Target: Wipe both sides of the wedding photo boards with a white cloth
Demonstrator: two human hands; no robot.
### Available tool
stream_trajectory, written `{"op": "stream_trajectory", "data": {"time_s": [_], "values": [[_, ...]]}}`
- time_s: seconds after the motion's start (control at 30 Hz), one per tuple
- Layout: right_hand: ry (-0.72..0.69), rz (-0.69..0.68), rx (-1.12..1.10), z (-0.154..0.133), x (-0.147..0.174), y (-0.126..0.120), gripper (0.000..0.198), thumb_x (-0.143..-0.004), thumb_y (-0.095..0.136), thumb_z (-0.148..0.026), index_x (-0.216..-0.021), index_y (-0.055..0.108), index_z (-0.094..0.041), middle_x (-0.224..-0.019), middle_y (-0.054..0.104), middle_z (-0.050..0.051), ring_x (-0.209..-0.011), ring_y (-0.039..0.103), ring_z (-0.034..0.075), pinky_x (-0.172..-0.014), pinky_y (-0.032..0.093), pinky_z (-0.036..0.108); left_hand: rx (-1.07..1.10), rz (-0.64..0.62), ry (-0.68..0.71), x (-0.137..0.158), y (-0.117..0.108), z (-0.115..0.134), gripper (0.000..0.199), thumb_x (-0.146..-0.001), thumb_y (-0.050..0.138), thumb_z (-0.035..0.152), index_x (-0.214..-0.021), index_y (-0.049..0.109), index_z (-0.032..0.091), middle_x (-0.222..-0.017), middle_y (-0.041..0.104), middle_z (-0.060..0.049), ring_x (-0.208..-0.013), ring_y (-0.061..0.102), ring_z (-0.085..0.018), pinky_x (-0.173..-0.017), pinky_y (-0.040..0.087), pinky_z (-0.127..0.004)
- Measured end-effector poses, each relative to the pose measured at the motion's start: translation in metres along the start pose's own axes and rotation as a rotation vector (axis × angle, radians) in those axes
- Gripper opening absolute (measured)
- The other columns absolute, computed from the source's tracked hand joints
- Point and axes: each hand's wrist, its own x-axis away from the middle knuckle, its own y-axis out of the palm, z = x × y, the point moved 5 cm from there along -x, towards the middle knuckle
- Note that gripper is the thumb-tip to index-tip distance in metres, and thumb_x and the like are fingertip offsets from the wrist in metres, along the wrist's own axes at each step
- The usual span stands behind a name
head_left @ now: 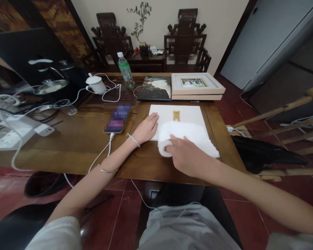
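A white fluffy towel [189, 133], folded with a rolled left end, lies over the near part of a white board [161, 113]. My right hand [186, 154] grips the rolled end, some fingertips tucked inside the roll and hidden. My left hand [147, 128] rests flat at the board's left edge, its fingers stretched out and holding nothing. Just beyond the towel, a small tan bear-shaped figure [176, 115] shows on the board. Left of my left hand lies a phone [118, 119] with its screen lit and a white cable plugged in.
Behind the board are a dark picture panel [156, 87] and stacked framed pictures [198, 86]. A green-labelled bottle [126, 71], a lidded white cup [96, 84], a clear cup [67, 107] and a white power strip [15, 135] stand leftward on the wooden table [94, 152].
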Motion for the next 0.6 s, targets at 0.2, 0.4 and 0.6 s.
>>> {"op": "stream_trajectory", "data": {"time_s": [0.2,0.4,0.6], "values": [[0.115,0.026,-0.030,0.039,-0.044,-0.020,0.035,-0.081,0.041,-0.005,-0.100,0.069,-0.015,-0.102,0.069,0.017,-0.084,0.063,0.024,-0.069,0.040,0.034,0.070,-0.004,0.031,-0.001,0.005,-0.005,0.049,-0.098,0.033,0.025,-0.142,0.045,0.009,-0.155,0.041,-0.017,-0.149,0.029,-0.029,-0.123,0.026,-0.051],[0.194,0.208,0.057,0.082,-0.102,-0.021,0.042,-0.084,0.038,-0.004,-0.114,0.066,-0.013,-0.117,0.065,0.020,-0.104,0.060,0.030,-0.081,0.043,0.041,0.108,0.011,0.031,-0.001,0.006,-0.009,0.051,-0.099,0.030,0.024,-0.146,0.039,0.008,-0.159,0.032,-0.017,-0.151,0.022,-0.028,-0.125,0.021,-0.050],[0.069,0.209,0.152,0.055,-0.081,0.004,0.046,-0.081,0.037,-0.001,-0.116,0.066,-0.011,-0.122,0.063,0.022,-0.129,0.045,0.036,-0.102,0.030,0.060,0.075,-0.007,0.031,-0.002,0.005,-0.007,0.051,-0.098,0.032,0.023,-0.144,0.040,0.004,-0.156,0.037,-0.020,-0.150,0.026,-0.028,-0.124,0.022,-0.048]]}}
